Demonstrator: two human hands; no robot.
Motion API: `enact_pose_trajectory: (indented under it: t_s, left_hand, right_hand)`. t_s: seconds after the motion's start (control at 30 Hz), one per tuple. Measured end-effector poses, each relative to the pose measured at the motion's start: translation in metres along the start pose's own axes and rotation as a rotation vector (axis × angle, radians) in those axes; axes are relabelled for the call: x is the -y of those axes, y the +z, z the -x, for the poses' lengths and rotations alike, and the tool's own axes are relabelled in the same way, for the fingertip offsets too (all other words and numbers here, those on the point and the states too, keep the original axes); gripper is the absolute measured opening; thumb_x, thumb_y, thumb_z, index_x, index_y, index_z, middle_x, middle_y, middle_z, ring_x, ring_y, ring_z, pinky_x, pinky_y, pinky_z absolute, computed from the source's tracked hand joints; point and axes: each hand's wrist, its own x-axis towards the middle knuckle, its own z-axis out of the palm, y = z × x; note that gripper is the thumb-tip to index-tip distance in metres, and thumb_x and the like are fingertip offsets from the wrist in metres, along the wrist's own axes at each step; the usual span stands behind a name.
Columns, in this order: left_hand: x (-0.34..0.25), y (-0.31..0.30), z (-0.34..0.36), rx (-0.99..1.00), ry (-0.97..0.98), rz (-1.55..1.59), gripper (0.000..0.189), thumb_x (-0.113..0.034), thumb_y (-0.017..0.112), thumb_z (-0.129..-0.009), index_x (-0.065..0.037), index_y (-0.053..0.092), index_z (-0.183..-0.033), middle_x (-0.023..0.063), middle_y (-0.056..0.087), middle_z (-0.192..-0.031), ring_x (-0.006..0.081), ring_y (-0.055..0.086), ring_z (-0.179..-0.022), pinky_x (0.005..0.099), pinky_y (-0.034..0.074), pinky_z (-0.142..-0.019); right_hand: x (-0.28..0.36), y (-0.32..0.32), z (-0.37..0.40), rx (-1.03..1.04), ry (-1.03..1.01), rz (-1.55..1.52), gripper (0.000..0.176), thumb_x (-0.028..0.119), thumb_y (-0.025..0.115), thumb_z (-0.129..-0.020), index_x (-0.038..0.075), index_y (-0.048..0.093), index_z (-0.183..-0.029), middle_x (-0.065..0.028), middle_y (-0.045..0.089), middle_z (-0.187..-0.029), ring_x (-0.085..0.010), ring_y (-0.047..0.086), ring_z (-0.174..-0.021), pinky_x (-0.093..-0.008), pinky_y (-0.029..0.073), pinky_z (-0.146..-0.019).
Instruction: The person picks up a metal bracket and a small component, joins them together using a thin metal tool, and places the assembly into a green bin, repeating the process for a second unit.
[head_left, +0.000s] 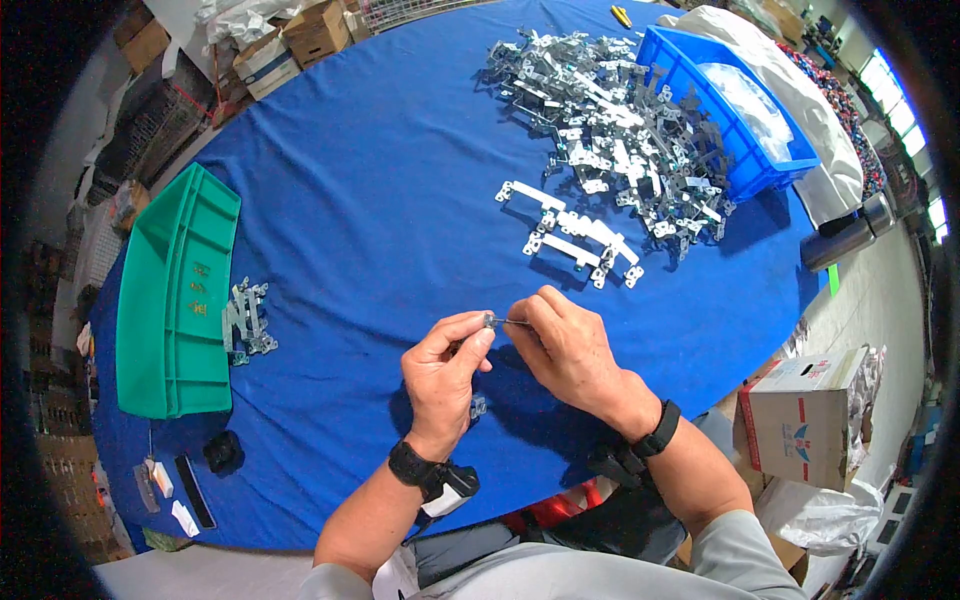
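My left hand (437, 375) is closed around a metal bracket (489, 320), one end of it pinched between thumb and forefinger. Its other end seems to show below the palm, and the middle is hidden by the fingers. Opposite, my right hand (572, 352) pinches a thin metal rod (511, 321) whose tip meets the bracket's pinched end. Ahead of both hands lie a few separate metal brackets (570, 250), long and flat with looped ends. Beyond them spreads a large heap of similar brackets (640, 150).
A blue crate (735, 130) with a clear plastic bag stands at the back right. At left, a green bin (180, 300) lies tipped beside a small stack of brackets (248, 320). A steel bottle (850, 232) and a cardboard box (800, 420) are at the right.
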Motion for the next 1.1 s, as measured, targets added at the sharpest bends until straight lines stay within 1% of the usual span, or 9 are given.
enact_pose_trajectory:
  t_s: [0.17, 0.3, 0.5, 0.67, 0.8, 0.87, 0.93, 1.1]
  left_hand:
    - [0.001, 0.001, 0.001, 0.002, 0.009, -0.016, 0.017, 0.003, 0.069, -0.087, 0.002, 0.071, -0.104, 0.0119, 0.069, -0.108, 0.0095, 0.064, -0.079, 0.0216, 0.054, -0.062]
    - [0.002, 0.003, 0.000, -0.005, 0.021, -0.026, 0.017, 0.004, 0.069, -0.087, 0.002, 0.071, -0.104, 0.0116, 0.069, -0.108, 0.0102, 0.065, -0.080, 0.0225, 0.055, -0.063]
    - [0.004, 0.001, -0.003, 0.052, 0.030, -0.040, 0.018, 0.004, 0.067, -0.088, 0.003, 0.071, -0.105, 0.0121, 0.068, -0.111, 0.0118, 0.065, -0.083, 0.0248, 0.057, -0.068]
    - [0.002, -0.002, -0.003, 0.083, 0.058, -0.069, 0.017, 0.004, 0.064, -0.089, 0.001, 0.071, -0.105, 0.0124, 0.068, -0.111, 0.0119, 0.064, -0.083, 0.0243, 0.056, -0.064]
    - [-0.001, -0.003, -0.002, 0.073, 0.064, -0.122, 0.017, 0.004, 0.064, -0.089, 0.001, 0.071, -0.105, 0.0123, 0.068, -0.112, 0.0112, 0.064, -0.083, 0.0228, 0.054, -0.061]
    - [-0.001, -0.003, -0.002, 0.089, 0.077, -0.161, 0.018, 0.002, 0.065, -0.090, 0.000, 0.071, -0.107, 0.0110, 0.067, -0.114, 0.0081, 0.063, -0.080, 0.0209, 0.054, -0.061]
    - [-0.003, -0.002, -0.001, 0.085, 0.068, -0.165, 0.018, 0.002, 0.065, -0.091, 0.000, 0.071, -0.107, 0.0107, 0.067, -0.114, 0.0074, 0.062, -0.079, 0.0204, 0.053, -0.059]
    - [-0.005, -0.002, -0.001, 0.094, 0.048, -0.185, 0.018, 0.001, 0.065, -0.091, 0.000, 0.071, -0.108, 0.0105, 0.067, -0.115, 0.0057, 0.061, -0.076, 0.0190, 0.050, -0.055]
  right_hand:
    - [-0.001, 0.001, 0.001, -0.010, -0.007, 0.010, 0.011, 0.010, 0.066, -0.088, 0.006, 0.056, -0.087, -0.0101, 0.050, -0.077, -0.0301, 0.058, -0.065, -0.0415, 0.048, -0.054]
    - [-0.004, 0.001, 0.001, -0.011, -0.009, 0.002, 0.011, 0.011, 0.066, -0.088, 0.006, 0.056, -0.088, -0.0108, 0.052, -0.078, -0.0311, 0.059, -0.066, -0.0421, 0.048, -0.054]
    - [-0.006, 0.001, 0.003, -0.006, 0.022, -0.024, 0.012, 0.013, 0.065, -0.090, 0.006, 0.056, -0.087, -0.0120, 0.055, -0.078, -0.0324, 0.060, -0.067, -0.0425, 0.048, -0.054]
    - [-0.009, 0.005, 0.006, -0.003, 0.032, -0.018, 0.017, 0.017, 0.064, -0.092, 0.005, 0.054, -0.084, -0.0128, 0.054, -0.075, -0.0336, 0.059, -0.064, -0.0435, 0.047, -0.053]
    - [-0.010, 0.005, 0.004, 0.066, 0.084, 0.021, 0.021, 0.020, 0.062, -0.094, 0.005, 0.053, -0.084, -0.0144, 0.055, -0.071, -0.0365, 0.059, -0.062, -0.0463, 0.045, -0.052]
    - [-0.008, 0.002, 0.003, 0.083, 0.110, 0.032, 0.022, 0.021, 0.062, -0.094, 0.005, 0.053, -0.084, -0.0151, 0.057, -0.071, -0.0375, 0.060, -0.062, -0.0470, 0.045, -0.052]
    - [-0.002, -0.001, 0.001, 0.050, 0.179, -0.166, 0.023, 0.022, 0.062, -0.095, 0.004, 0.053, -0.084, -0.0163, 0.060, -0.073, -0.0389, 0.061, -0.064, -0.0479, 0.045, -0.053]
    - [-0.008, 0.004, 0.003, 0.043, 0.143, -0.130, 0.023, 0.023, 0.062, -0.094, 0.003, 0.054, -0.086, -0.0175, 0.061, -0.073, -0.0398, 0.061, -0.064, -0.0480, 0.046, -0.054]
